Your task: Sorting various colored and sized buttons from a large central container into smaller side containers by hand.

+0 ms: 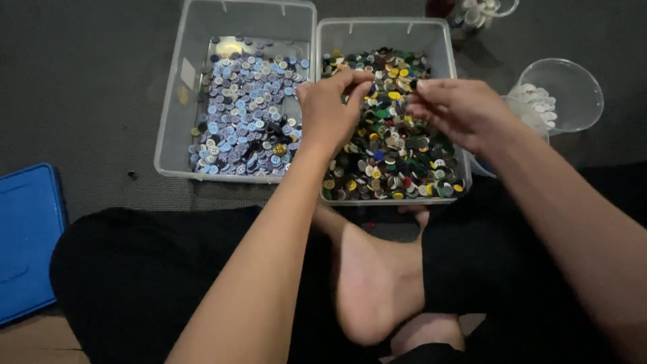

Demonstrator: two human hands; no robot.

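Both hands hover over the mixed-colour buttons [394, 145] in the right clear bin [445, 40] — left hand [330, 108] pinched shut, right hand [458, 108] curled; whether either grips a button is hidden. Beside it sits a bin of bluish buttons [246, 111]. Bowl of white buttons [542, 101] sits right — blue lid [27, 236] cut off left.

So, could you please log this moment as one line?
left hand: over mixed buttons | right hand: same | pinch contents: unclear | blue buttons: left bin
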